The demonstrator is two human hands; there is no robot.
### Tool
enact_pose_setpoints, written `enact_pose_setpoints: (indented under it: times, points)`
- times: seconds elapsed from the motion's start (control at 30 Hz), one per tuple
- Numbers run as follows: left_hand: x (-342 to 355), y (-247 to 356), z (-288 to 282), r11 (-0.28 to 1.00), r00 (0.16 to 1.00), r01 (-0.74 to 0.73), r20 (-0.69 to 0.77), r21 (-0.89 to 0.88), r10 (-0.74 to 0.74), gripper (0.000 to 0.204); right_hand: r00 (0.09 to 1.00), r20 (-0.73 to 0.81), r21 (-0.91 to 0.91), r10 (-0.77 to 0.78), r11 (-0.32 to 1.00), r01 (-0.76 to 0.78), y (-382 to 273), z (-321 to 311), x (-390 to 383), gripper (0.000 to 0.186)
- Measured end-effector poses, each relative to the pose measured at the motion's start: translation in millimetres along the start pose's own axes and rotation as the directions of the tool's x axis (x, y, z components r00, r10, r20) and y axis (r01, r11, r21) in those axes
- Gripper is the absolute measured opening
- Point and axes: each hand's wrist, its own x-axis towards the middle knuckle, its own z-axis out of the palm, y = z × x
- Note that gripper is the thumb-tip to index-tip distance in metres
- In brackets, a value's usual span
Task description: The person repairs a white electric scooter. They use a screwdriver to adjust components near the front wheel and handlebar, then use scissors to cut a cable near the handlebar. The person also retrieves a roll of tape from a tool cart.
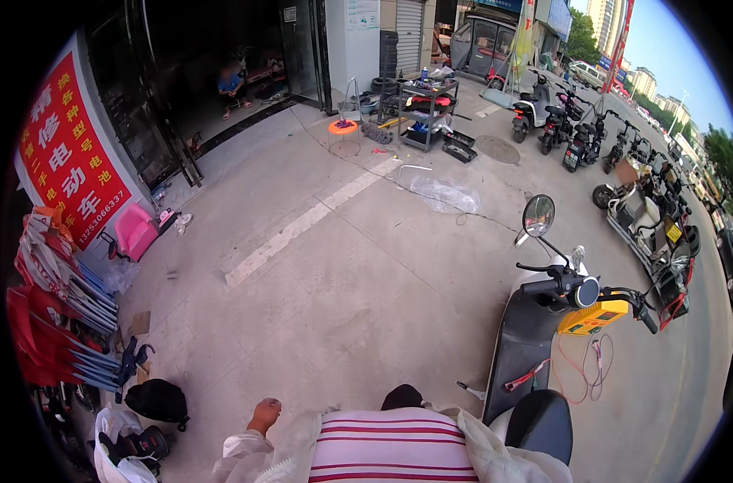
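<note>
My left hand (265, 412) hangs low at the lower centre, beside my body above the concrete pavement, fingers curled; whether they hold anything is hidden. My right hand is not in view. Close at my right stands a scooter (503, 346) with a dark seat (544, 423), handlebars and a mirror (538, 214). A yellow boxy device (590, 316) is by its handlebars, with red cables (580, 374) looping down. A black bag (155, 400) lies on the ground to my left.
Folded red flags (40, 322) and a pink seat (137, 233) line the left. A tool cart (421, 113), orange stool (342, 128), plastic sheet (443, 193) and cord lie ahead. A person (231, 88) sits in the doorway. Several parked scooters (576, 145) line the right.
</note>
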Motion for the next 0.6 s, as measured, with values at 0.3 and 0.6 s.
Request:
enact_pose_setpoints:
  times: [0.3, 0.6]
  points:
    - [203.7, 208.1, -36.3, 0.976, 0.989, -0.151, 0.029, 0.159, 0.148, 0.035, 0.992, -0.12, -0.103, -0.03, 0.995, 0.018, -185.8, -82.1, 163.2, 0.017]
    - [306.6, 114.2, -41.4, 0.857, 0.838, 0.492, 0.184, 0.154, -0.514, 0.036, -0.354, -0.732, -0.063, -0.583, -0.459, 0.886, -749.0, -370.3, -19.3, 0.018]
